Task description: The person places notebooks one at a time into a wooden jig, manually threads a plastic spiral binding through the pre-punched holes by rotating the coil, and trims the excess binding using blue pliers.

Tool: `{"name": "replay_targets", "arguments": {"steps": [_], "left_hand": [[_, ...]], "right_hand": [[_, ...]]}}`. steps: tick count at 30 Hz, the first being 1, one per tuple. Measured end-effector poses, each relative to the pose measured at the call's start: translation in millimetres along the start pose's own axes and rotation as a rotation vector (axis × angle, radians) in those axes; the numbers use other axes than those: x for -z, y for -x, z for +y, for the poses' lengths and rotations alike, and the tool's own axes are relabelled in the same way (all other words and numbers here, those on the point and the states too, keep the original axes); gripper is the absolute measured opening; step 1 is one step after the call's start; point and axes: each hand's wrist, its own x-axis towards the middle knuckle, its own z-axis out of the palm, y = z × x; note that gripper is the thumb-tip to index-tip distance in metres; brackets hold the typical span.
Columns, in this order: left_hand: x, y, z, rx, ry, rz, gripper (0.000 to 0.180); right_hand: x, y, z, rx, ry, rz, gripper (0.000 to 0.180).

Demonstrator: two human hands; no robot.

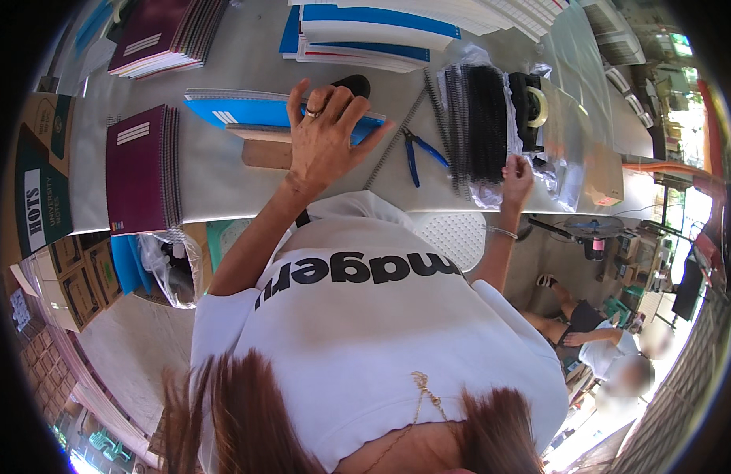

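My left hand (326,130), a ring on one finger, lies over a blue-covered notebook (263,108) with its fingers bent and apart, steadying it. Under the notebook's near edge is a brown wooden block (267,155). My right hand (517,175) is closed in a pinch beside a bundle of black spiral binding coils (486,118); whatever is between the fingertips is too small to make out. Blue-handled cutting pliers (414,158) lie between my hands, next to a long loose coil (393,146). Behind my left hand a black rounded object (354,84) is partly hidden.
Maroon spiral notebooks are stacked at the left (140,170) and far left (164,39). Blue and white page stacks (373,31) sit at the back. A tape dispenser (531,110) stands right of the coils. Cardboard boxes (45,166) flank the table; another person (610,347) sits at right.
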Motion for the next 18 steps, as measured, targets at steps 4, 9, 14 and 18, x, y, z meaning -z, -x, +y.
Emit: {"name": "replay_targets", "arguments": {"steps": [4,9,14,18], "left_hand": [[4,2,2,0.023,0.02,-0.019,0.031],[2,3,3,0.017,0.009,0.003,0.031],[4,0,3,0.011,0.002,0.011,0.029],[4,0,3,0.017,0.003,0.017,0.028]], "right_hand": [[26,-6,-52,0.017,-0.413,0.036,0.015],[47,5,-125,0.241,-0.622,0.138,0.018],[41,23,-178,0.36,-0.68,0.102,0.016],[31,33,-197,0.405,-0.7,0.116,0.014]]}}
